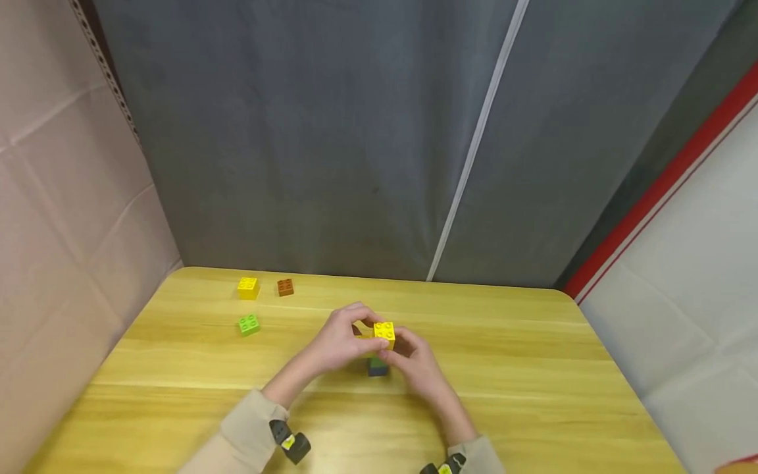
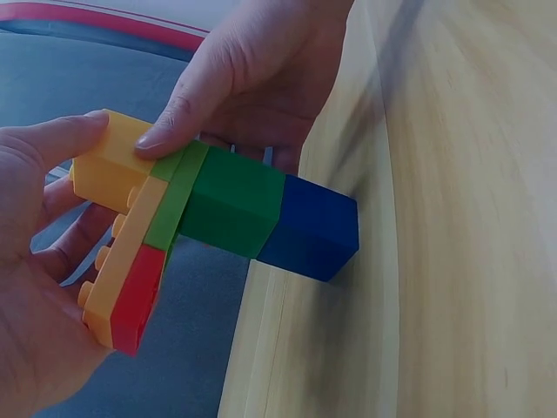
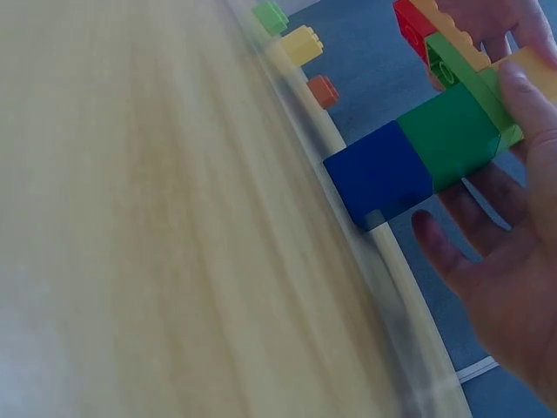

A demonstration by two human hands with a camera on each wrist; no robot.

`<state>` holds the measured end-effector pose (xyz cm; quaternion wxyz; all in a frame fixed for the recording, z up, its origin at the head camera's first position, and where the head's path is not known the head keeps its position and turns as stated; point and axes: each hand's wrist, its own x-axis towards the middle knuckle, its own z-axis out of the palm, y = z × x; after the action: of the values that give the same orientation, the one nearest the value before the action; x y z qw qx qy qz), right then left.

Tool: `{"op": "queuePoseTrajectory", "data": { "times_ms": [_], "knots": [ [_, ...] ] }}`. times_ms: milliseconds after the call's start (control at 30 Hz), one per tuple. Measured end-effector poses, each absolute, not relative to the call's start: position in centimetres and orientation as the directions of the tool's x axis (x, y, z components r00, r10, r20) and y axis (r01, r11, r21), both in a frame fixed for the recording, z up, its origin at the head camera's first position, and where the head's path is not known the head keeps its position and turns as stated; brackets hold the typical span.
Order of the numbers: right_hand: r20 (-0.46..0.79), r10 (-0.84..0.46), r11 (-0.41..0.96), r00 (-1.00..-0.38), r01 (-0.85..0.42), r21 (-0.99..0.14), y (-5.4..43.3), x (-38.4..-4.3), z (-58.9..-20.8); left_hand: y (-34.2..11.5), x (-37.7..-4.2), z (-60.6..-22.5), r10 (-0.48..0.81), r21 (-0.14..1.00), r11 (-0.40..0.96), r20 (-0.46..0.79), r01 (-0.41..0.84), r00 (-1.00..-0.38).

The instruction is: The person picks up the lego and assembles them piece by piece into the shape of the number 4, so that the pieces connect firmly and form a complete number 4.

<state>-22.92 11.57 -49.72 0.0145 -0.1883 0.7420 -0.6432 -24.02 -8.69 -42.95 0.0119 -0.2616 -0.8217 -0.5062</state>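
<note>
A small tower of toy building bricks stands on the table between my two hands. Its bottom is a blue brick (image 2: 312,228), then a dark green brick (image 2: 233,200), with a thin light green brick (image 2: 178,196) above. A long orange-yellow brick (image 2: 129,257) juts out to the left, a red brick (image 2: 137,294) under its free end. At the top sits a yellow brick (image 1: 383,331). My left hand (image 1: 337,339) pinches this yellow brick, thumb on its near side. My right hand (image 1: 417,368) grips it from the right, the thumb low on its side.
At the table's back left lie a yellow brick (image 1: 248,288), a brown brick (image 1: 285,288) and a light green brick (image 1: 249,324). A grey curtain (image 1: 331,145) hangs behind the wooden table (image 1: 533,388). White cloth walls (image 1: 65,217) flank both sides.
</note>
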Motion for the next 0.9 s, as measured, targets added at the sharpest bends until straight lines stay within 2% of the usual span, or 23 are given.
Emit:
{"op": "queuePoseTrajectory", "data": {
  "times_ms": [367,633,900],
  "knots": [
    [0.250,-0.330,0.080,-0.910,-0.291,-0.954,11.7,-23.4,-50.0,-8.6,-24.2,-42.9,0.427,0.821,0.348,0.291,0.452,-0.857],
    [0.229,-0.317,0.077,-0.921,-0.265,-0.961,11.6,-23.4,-50.4,-9.4,-24.5,-42.8,0.463,0.792,0.366,0.302,0.490,-0.834],
    [0.197,-0.304,0.114,-0.932,-0.241,-0.964,11.6,-23.5,-50.2,-11.6,-24.0,-42.1,0.349,0.858,0.310,0.299,0.410,-0.888]
  ]
}}
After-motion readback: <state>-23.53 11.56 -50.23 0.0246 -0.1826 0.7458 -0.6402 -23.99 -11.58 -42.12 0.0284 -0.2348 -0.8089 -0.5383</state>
